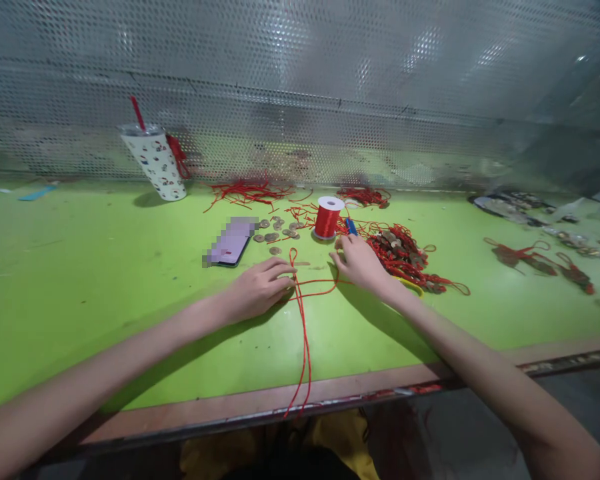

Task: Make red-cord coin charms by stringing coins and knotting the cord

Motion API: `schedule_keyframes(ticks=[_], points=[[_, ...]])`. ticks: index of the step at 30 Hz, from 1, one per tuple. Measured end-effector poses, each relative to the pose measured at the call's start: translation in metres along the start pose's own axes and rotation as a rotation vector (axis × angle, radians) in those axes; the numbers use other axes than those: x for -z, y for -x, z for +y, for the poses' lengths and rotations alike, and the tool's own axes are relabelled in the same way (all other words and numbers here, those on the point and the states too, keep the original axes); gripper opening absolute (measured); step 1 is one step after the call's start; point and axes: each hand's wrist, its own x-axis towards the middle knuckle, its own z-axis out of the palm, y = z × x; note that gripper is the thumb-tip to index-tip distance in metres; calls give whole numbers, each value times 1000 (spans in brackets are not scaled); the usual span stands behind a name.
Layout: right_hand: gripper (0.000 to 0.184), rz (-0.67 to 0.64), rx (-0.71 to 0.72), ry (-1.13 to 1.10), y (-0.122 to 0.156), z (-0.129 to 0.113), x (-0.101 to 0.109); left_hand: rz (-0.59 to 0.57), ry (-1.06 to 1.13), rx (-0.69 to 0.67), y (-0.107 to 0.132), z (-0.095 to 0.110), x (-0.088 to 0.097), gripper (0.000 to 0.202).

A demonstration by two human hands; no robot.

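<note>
My left hand (260, 288) lies on the green table (105, 280), its fingers pressed together on a doubled red cord (303, 333) that hangs over the front edge. My right hand (361, 263) rests palm down to the right, fingers curled near a red thread spool (327, 217) and a blue tool (351, 227); a strand of the cord runs to it. Several round bronze coins (276, 233) lie just behind the left hand.
A phone (233, 242) lies left of the coins. A patterned cup with a red straw (156, 163) stands at the back left. Red tasselled coin bundles (405, 257) pile right of my right hand, more (540, 260) at far right. Perforated metal wall (300, 100) behind.
</note>
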Motion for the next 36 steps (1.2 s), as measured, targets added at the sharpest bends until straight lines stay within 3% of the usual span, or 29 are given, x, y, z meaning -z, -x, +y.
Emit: schedule_keyframes(ticks=[4,6,9,12,19,24,31,36], points=[[43,-7,-95,134,1,-3,-7,-71,-97,-128,-5,-1,2,20],[37,15,-63,131,-1,-4,-12,-128,-116,-167,-8,-1,3,25],[19,22,129,33,-5,-1,-14,-190,-126,-208,-11,-4,5,25],[13,-34,357,-154,-6,1,-11,-195,-141,-200,-12,-10,8,22],[8,-25,544,-339,-10,-8,-25,-191,-257,-371,-27,-1,16,24],[10,-33,529,-392,-12,-10,-32,-260,-207,-379,-38,6,12,27],[15,-202,351,-456,-3,-4,-10,-270,-15,-244,-35,1,14,32],[15,-193,450,-429,-4,-1,-6,-209,9,-226,-27,-4,16,24]])
